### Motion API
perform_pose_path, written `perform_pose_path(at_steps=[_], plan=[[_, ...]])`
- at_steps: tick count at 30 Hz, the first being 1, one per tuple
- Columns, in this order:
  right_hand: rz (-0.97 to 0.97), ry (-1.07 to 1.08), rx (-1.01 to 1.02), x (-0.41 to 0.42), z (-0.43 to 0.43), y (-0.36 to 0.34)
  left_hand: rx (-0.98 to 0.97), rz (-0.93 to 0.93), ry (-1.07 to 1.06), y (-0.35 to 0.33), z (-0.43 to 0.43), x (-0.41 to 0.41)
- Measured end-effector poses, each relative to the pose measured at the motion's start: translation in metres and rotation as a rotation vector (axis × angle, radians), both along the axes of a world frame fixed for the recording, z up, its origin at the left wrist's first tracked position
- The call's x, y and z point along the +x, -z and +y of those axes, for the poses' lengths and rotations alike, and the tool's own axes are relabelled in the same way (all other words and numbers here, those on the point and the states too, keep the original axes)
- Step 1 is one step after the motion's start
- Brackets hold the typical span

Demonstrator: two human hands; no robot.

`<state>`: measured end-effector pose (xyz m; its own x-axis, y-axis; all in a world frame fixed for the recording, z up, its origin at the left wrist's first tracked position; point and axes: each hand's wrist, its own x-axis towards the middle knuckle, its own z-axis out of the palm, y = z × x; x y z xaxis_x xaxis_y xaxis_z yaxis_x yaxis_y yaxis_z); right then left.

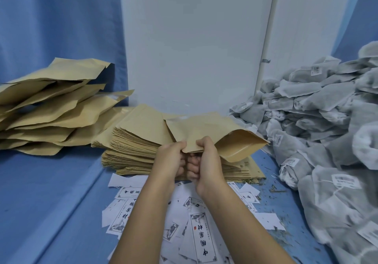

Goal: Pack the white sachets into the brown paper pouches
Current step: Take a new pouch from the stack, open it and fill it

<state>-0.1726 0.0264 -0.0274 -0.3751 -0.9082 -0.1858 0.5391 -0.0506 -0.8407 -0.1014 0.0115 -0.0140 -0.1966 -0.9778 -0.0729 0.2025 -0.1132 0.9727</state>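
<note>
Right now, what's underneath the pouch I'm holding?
The pouch, gripped by the left hand and right hand, sits above a thick stack of flat brown pouches. The stack's top is mostly covered, so anything lying there is hidden.

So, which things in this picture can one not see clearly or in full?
Head view only.
1. Pouch gripped by left hand and right hand: its paper wall hides whether anything is inside.
2. Sachet pile: right edge cuts it off; tag print too small to read.
3. Pouch heap at left: left edge cuts it off; paper hides contents.
4. Printed slips: forearms cover some.
</note>
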Motion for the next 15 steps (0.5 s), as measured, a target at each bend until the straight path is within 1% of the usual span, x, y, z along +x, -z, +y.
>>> perform_pose_path(at_steps=[4,7,9,12,15], plan=[[0.028,0.084,-0.014,-0.002,-0.004,0.003,0.041,-0.031,0.007,0.003,-0.003,0.001],[0.059,0.061,-0.024,-0.003,-0.005,0.004,0.052,-0.031,0.084,0.002,0.001,-0.003],[0.024,0.029,-0.021,-0.006,-0.004,0.003,0.050,0.008,0.079,0.001,0.000,-0.002],[-0.054,0.064,-0.036,-0.011,-0.005,0.003,0.081,0.074,0.054,0.002,-0.006,-0.001],[-0.041,0.071,-0.038,-0.012,-0.005,0.004,0.109,0.107,0.059,0.005,-0.008,-0.001]])
